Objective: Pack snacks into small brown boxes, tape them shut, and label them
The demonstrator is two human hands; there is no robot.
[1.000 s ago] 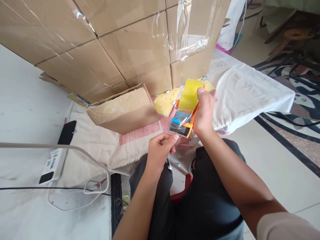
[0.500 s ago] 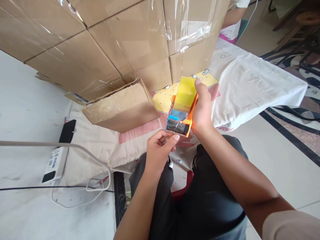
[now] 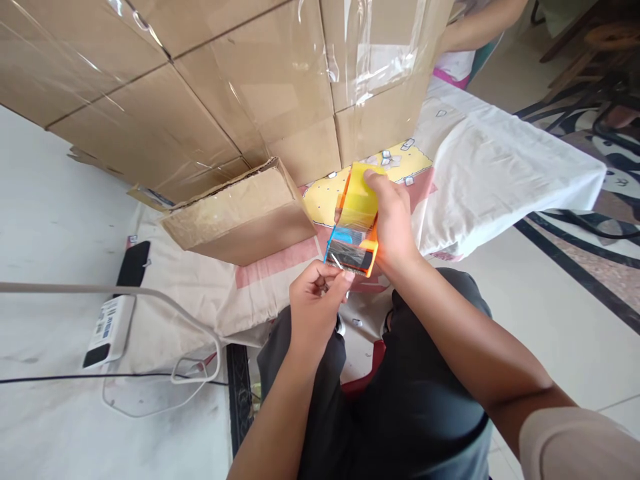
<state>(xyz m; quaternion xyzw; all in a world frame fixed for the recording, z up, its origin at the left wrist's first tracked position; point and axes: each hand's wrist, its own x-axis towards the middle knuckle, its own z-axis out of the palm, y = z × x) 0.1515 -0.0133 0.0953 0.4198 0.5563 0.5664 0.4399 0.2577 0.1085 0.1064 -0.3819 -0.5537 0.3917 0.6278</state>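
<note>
My right hand [image 3: 394,217] is wrapped around a packing tape dispenser [image 3: 374,245] with an orange and blue frame. Its thumb lies on the yellow tape roll [image 3: 361,193]. A dark roller and a toothed cutting edge face down towards my lap. There, my left hand [image 3: 316,297] is closed in a pinch, thumb against fingers, on what looks like the clear tape's loose end; the tape itself is hard to see. Left of the dispenser, apart from both hands, a cardboard box [image 3: 250,230] rests on the cloth-covered table.
Large taped cardboard boxes [image 3: 260,73] are stacked behind. A white cloth [image 3: 500,160] covers the table on the right. On the left lie a power strip [image 3: 110,327] and a grey cable [image 3: 165,300]. Another person's arm [image 3: 485,27] shows at the top right.
The dispenser has shifted slightly left, and my right thumb has slid further over the yellow roll. My left hand keeps its pinch at the cutting edge. The other person's arm has moved.
</note>
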